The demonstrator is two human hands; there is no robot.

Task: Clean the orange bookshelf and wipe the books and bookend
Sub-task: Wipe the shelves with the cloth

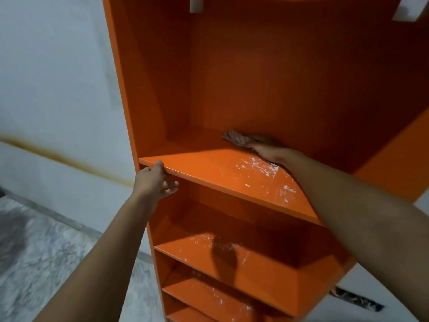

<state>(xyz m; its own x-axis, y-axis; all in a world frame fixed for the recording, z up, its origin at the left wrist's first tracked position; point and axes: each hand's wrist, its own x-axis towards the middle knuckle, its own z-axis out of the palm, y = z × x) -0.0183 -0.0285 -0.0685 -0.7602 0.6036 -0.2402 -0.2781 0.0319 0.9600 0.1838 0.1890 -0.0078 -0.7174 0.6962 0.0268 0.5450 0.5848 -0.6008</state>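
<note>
The orange bookshelf (255, 84) fills the middle of the head view, with no books or bookend in sight. My left hand (153, 182) grips the front edge of a shelf board (209, 168) near its left end, thumb on top and fingers underneath. My right hand (269, 152) presses a greyish cloth (234, 137) onto the back of the same board. White dust specks (262, 170) lie on the board in front of that hand.
Lower shelves (232, 256) also carry white specks. A white wall (58, 89) with a brown stain line stands to the left, above a marbled grey floor (41, 252). A dark object (355, 299) lies on the floor at lower right.
</note>
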